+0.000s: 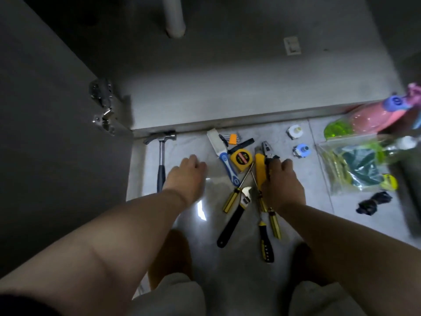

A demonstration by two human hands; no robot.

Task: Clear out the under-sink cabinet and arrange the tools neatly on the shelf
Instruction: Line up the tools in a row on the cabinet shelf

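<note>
Several tools lie on the tiled floor in front of the open under-sink cabinet (227,94). My right hand (283,185) grips the handles of the pliers (267,148), whose jaws point toward the cabinet, beside a yellow utility knife (259,167). My left hand (188,176) hovers over bare floor with loosely curled fingers, holding nothing, just right of the hammer (161,160). Between my hands lie a blue-handled scraper (224,156), a yellow tape measure (241,158), orange hex keys (232,139), an adjustable wrench (232,218) and three screwdrivers (232,199).
The cabinet door (45,133) stands open at the left with its hinge (102,103). A white drain pipe (174,17) hangs inside. Two tape rolls (295,132), a plastic bag (355,165), a pink bottle (373,117) and a black bundle (373,202) lie at the right.
</note>
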